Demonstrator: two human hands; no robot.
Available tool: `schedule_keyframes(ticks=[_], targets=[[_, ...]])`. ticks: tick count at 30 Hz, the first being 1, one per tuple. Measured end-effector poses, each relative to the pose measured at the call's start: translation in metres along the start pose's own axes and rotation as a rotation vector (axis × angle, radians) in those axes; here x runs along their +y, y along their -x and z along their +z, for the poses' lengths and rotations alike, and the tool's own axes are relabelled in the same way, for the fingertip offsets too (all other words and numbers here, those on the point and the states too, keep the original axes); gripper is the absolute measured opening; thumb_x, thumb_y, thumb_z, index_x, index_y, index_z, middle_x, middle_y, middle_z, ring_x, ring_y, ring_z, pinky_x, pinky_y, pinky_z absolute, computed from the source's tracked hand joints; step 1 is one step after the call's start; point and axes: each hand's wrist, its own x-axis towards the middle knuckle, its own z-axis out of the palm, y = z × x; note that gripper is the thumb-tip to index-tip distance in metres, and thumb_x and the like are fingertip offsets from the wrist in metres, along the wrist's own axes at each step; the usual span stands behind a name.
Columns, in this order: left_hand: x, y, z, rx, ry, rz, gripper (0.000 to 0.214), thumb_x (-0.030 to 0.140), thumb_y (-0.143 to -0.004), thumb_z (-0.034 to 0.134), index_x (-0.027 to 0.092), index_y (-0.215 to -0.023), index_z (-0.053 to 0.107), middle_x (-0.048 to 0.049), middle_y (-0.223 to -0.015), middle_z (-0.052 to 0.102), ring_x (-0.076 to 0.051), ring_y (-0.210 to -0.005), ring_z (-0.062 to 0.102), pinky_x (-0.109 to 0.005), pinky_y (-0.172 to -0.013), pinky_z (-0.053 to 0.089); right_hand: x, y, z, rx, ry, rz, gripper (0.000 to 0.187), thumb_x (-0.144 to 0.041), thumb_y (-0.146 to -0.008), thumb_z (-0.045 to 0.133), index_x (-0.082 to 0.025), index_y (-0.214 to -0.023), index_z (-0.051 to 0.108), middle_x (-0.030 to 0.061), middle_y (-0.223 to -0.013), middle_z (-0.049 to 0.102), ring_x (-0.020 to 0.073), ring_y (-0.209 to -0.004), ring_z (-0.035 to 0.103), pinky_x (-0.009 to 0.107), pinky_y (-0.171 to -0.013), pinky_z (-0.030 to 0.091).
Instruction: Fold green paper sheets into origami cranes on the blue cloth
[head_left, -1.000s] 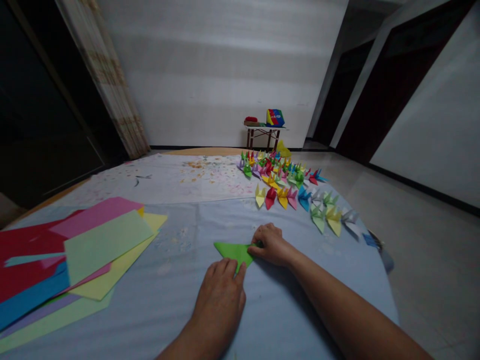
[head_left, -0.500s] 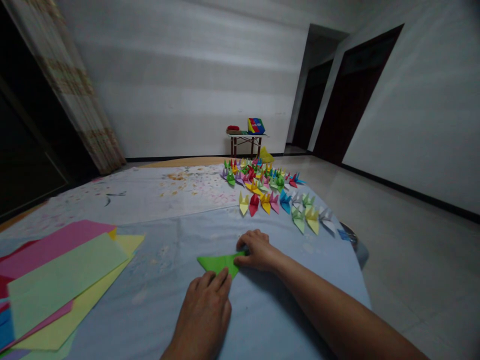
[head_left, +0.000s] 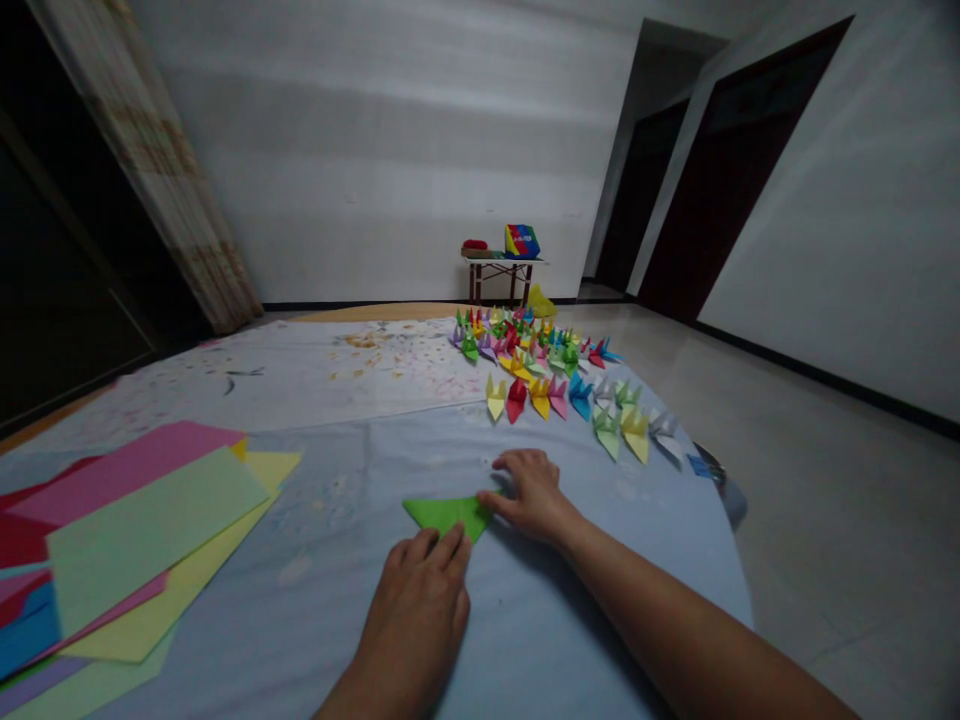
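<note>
R fingers (head_left: 517,461) wider @ paper (head_left: 444,513) edge

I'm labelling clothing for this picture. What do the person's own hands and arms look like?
The left hand and right hand are ungloved, with no rings discernible. The left wrist and right forearm are bare where visible: no sleeve, watch or bracelet shows.

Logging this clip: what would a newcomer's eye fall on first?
Most likely the crowd of small multicoloured folded paper birds on the right of the cloth-covered table. Then the bright green paper triangle at front centre, touched by the left hand and right hand, and the loose pile of coloured flat paper sheets on the left.
</note>
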Motion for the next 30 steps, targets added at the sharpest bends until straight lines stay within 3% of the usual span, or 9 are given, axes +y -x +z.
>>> schedule_keyframes(ticks=[3, 14, 23, 27, 30], targets=[[-0.001, 0.001, 0.0, -0.017, -0.002, -0.003, 0.045, 0.017, -0.079, 0.04, 0.023, -0.122, 0.051, -0.0016, -0.13, 0.05, -0.025, -0.114, 0.043, -0.043, -0.096, 0.031, -0.005, 0.004, 0.004, -0.03, 0.067, -0.048, 0.053, -0.054, -0.066, 0.06, -0.022, -0.108, 0.052, 0.0083, -0.119, 0.048, 0.0275, -0.113, 0.034, 0.042, -0.092, 0.024], [0.003, 0.0, -0.007, -0.045, -0.001, -0.015, 0.045, 0.015, -0.079, 0.04, 0.023, -0.123, 0.05, -0.0021, -0.131, 0.049, -0.024, -0.114, 0.044, -0.043, -0.098, 0.031, 0.002, 0.002, -0.001, -0.118, 0.102, 0.024, 0.056, -0.052, -0.071, 0.055, -0.022, -0.117, 0.046, 0.0095, -0.131, 0.038, 0.0291, -0.123, 0.023, 0.044, -0.096, 0.02], [0.004, 0.001, -0.01, -0.07, -0.012, -0.018, 0.047, 0.014, -0.079, 0.04, 0.022, -0.124, 0.049, -0.0023, -0.131, 0.049, -0.024, -0.113, 0.045, -0.043, -0.097, 0.033, 0.031, -0.006, -0.01, -0.035, 0.106, 0.096, 0.048, -0.039, -0.072, 0.057, -0.023, -0.115, 0.048, 0.0089, -0.13, 0.04, 0.0279, -0.121, 0.027, 0.046, -0.095, 0.024], [0.003, 0.001, -0.008, -0.071, -0.021, -0.01, 0.047, 0.015, -0.079, 0.04, 0.022, -0.124, 0.049, -0.0025, -0.131, 0.048, -0.025, -0.113, 0.044, -0.043, -0.097, 0.033, 0.022, -0.005, -0.013, 0.095, 0.057, 0.05, 0.043, -0.036, -0.077, 0.052, -0.023, -0.117, 0.045, 0.0075, -0.131, 0.039, 0.0247, -0.122, 0.026, 0.043, -0.097, 0.023], [0.002, 0.0, -0.007, -0.066, -0.027, 0.0, 0.047, 0.015, -0.08, 0.04, 0.023, -0.125, 0.048, -0.0022, -0.132, 0.048, -0.025, -0.113, 0.045, -0.042, -0.097, 0.033, 0.008, 0.0, -0.009, 0.046, 0.055, -0.036, 0.055, -0.049, -0.074, 0.053, -0.023, -0.121, 0.043, 0.0091, -0.134, 0.036, 0.027, -0.125, 0.022, 0.044, -0.099, 0.019]])
